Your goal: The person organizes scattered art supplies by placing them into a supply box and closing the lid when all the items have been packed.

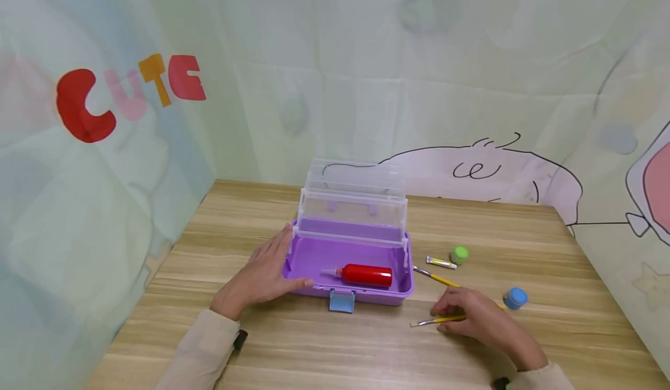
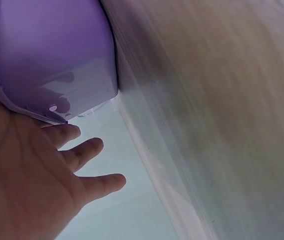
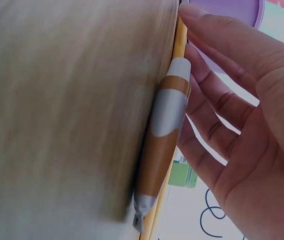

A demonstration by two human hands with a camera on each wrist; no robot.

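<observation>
Head view: left fingers (image 1: pixel 285 242) against box (image 1: pixel 374 297), right fingers (image 1: pixel 445 302) around paintbrush (image 1: pixel 437 321).

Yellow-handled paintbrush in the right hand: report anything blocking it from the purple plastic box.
Only the low wall of the purple plastic box; bare wooden tabletop lies between that and the paintbrush in the right hand.

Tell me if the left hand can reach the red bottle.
Likely yes: the left hand rests on the open box, its clear lid is raised, and nothing visible covers the red bottle inside.
</observation>
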